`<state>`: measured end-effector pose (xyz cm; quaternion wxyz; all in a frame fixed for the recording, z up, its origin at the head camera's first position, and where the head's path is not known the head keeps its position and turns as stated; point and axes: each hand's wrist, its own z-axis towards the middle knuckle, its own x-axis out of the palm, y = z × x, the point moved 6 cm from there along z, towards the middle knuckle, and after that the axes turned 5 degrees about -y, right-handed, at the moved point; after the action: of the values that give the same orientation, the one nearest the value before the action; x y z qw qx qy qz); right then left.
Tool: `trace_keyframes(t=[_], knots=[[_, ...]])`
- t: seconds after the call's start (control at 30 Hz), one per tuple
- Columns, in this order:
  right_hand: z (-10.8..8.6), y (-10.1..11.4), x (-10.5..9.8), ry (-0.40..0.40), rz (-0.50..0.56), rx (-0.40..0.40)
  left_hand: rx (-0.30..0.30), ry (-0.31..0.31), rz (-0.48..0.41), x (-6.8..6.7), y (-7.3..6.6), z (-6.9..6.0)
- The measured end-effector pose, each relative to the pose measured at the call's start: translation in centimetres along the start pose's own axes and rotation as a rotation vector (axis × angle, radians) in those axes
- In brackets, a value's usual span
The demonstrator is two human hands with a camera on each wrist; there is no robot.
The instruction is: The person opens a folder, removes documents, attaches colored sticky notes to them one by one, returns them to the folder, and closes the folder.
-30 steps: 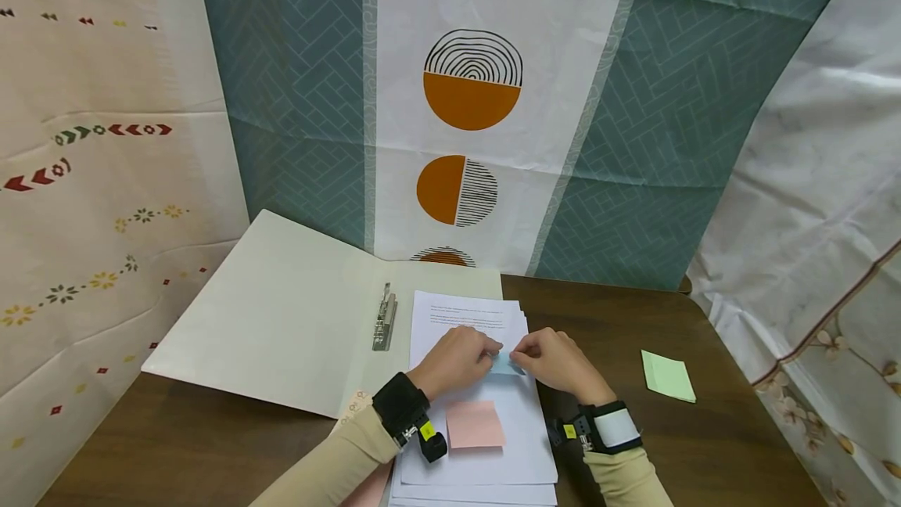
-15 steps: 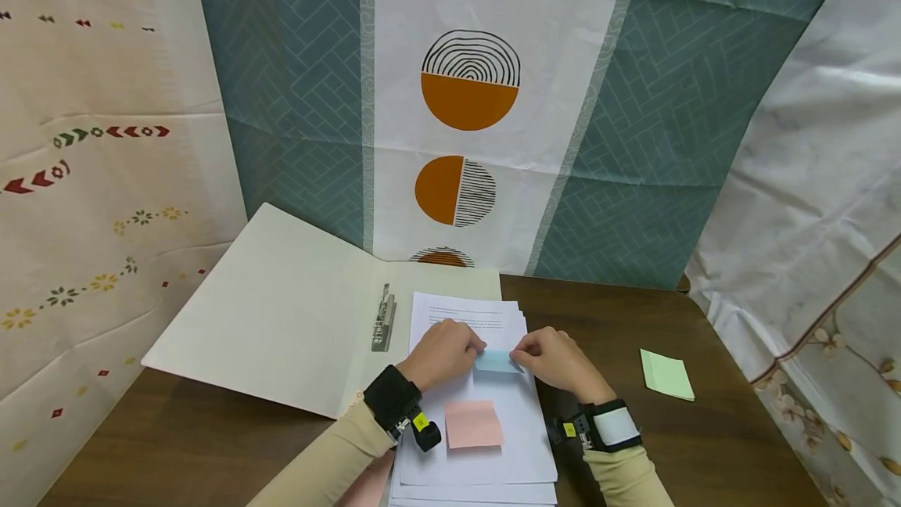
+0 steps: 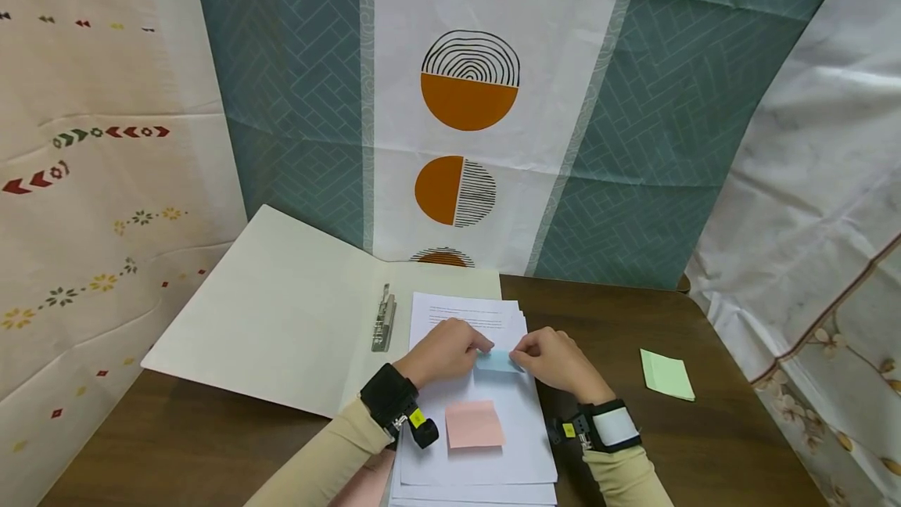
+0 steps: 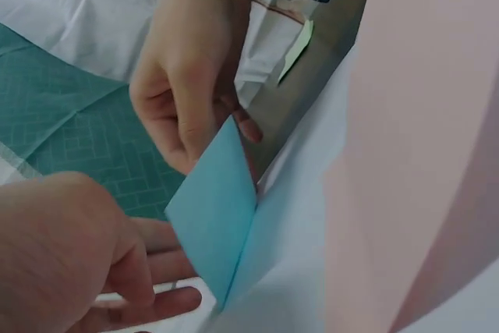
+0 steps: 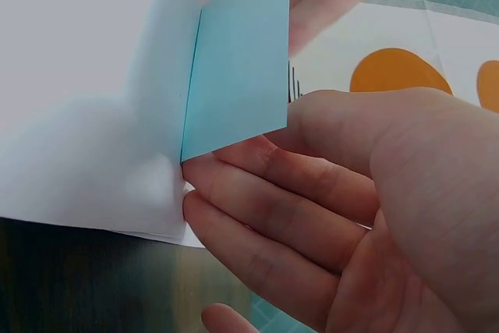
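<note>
Blue note (image 3: 496, 361), longer edge running between the hands.
The nearer right hand (image 3: 561, 366) pinches its right end; the left hand (image 3: 443, 352), fingers loosely extended, is at its left.

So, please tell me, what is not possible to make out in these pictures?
Head view: print on the white paper, too small to read.
Head view: lower pink sheet, partly behind the left sleeve and cut by the bottom edge.
Right wrist view: right hand, thumb tip behind the blue note.

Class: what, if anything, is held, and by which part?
The right hand pinches the blue note by its right end; the left hand does not pinch it.
</note>
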<state>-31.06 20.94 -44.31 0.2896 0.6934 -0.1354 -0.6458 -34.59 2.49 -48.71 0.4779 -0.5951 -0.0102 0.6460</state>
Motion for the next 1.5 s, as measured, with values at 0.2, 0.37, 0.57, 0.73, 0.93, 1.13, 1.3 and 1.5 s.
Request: trace_keyframes(t=[0.2, 0.37, 0.57, 0.73, 0.93, 1.13, 1.3, 1.5], knots=[[0.1, 0.1, 0.0, 0.003, -0.001, -0.011, 0.054, 0.053, 0.023, 0.7, -0.5, -0.4], [0.0, 0.1, 0.0, -0.004, 0.005, 0.005, -0.049, 0.045, 0.061, -0.4, 0.8, -0.5], [-0.1, 0.1, 0.0, -0.008, 0.008, -0.004, -0.167, 0.061, 0.071, -0.2, 3.4, -0.1], [0.0, 0.3, -1.1, -0.071, -0.004, -0.05, -0.115, 0.063, 0.09, -0.7, 2.5, -0.4], [-0.3, -0.7, -2.8, -0.166, -0.072, -0.055, -0.159, 0.078, 0.064, -3.4, -1.0, -1.3], [-0.3, -1.8, -2.0, -0.087, -0.159, -0.038, -0.211, 0.088, 0.067, -4.2, -2.6, -1.8], [-0.1, -2.0, -0.8, -0.028, -0.197, -0.015, -0.199, 0.087, 0.049, -4.2, -2.4, -1.6], [0.0, -2.0, 0.1, 0.007, -0.217, 0.015, -0.171, 0.077, 0.055, -3.8, -1.9, -1.6]])
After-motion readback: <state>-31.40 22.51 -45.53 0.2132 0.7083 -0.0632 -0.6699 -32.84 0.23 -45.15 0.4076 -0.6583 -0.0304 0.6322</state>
